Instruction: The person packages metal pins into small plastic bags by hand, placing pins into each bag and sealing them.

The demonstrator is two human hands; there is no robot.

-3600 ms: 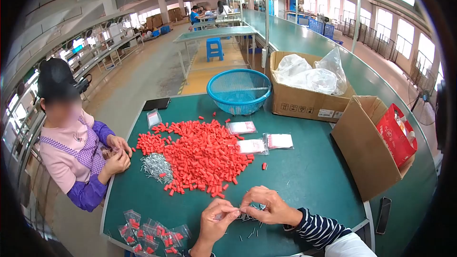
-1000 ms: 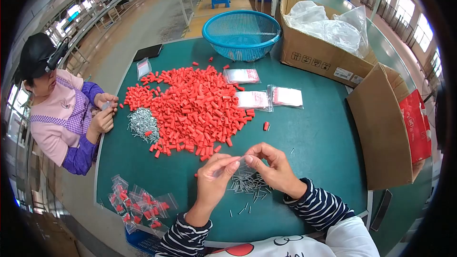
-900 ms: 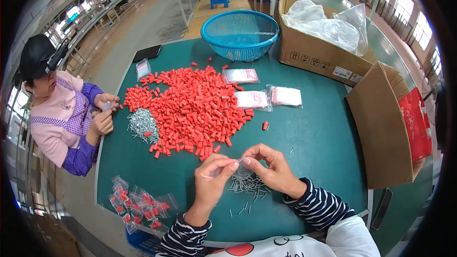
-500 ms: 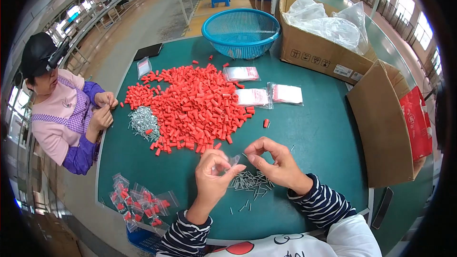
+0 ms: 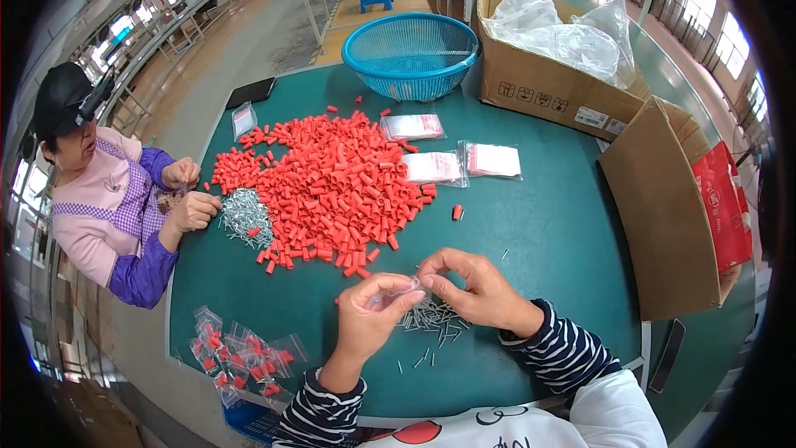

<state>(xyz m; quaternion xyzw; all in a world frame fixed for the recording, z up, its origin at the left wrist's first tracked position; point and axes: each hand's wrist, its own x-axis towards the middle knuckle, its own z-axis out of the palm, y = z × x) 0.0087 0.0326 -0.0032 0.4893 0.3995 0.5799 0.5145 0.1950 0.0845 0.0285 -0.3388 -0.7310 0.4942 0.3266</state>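
Note:
My left hand (image 5: 371, 315) pinches a small clear plastic bag (image 5: 404, 289) between thumb and fingers. My right hand (image 5: 471, 289) meets it at the bag's mouth, thumb and forefinger closed together; what sits between those fingertips is hidden. Below both hands lies a loose pile of small silver screws (image 5: 433, 320), partly covered by the right hand. Beyond them spreads a large heap of red plastic caps (image 5: 340, 187), with a second pile of screws (image 5: 247, 217) at its left edge. Filled bags of red caps (image 5: 240, 358) lie at the table's near left corner.
Packs of flat bags (image 5: 492, 160) lie right of the heap. A blue basket (image 5: 410, 58) stands at the back, beside a carton of clear plastic (image 5: 564, 75). Another carton (image 5: 663, 216) stands right. Across the left edge, a co-worker's hand (image 5: 195, 211) reaches the screws.
My right fingertips, earlier showing a screw at their tips, have moved in against the bag's mouth. The co-worker's nearer hand has moved to the screw pile. The view has shifted slightly.

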